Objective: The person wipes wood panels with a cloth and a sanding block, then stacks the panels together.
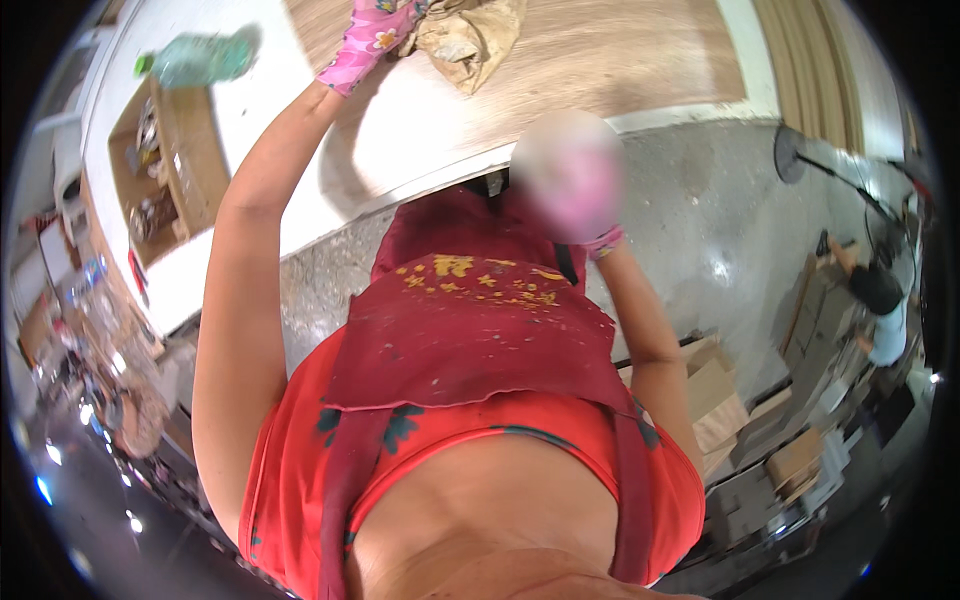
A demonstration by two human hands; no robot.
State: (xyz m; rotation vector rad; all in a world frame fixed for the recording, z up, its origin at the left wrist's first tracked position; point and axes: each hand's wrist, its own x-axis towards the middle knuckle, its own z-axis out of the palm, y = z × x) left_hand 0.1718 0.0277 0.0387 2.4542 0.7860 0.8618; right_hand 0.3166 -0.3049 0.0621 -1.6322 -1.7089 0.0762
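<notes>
My left hand (372, 35), in a pink flowered glove, reaches to the top edge of the picture. Its fingers close on a stained, yellowish cloth (465, 42), which lies crumpled on a wood-grain panel (620, 60); the picture's edge cuts off part of both hand and cloth. By the front edge of the worktable, over the floor side, is my right hand (578, 190). It wears a similar pink glove, but a blur covers the fingers. Something whitish shows in the upper part of that blur, and I cannot tell whether the hand holds it.
On the white tabletop (265, 130), a green-tinted plastic bottle (205, 60) lies beside a cardboard box (190, 150) of small items. Long boards (820, 60) stand at the far right, near a round black stand base (789, 155). Cartons (710, 400) and another person (880, 300) are to the right.
</notes>
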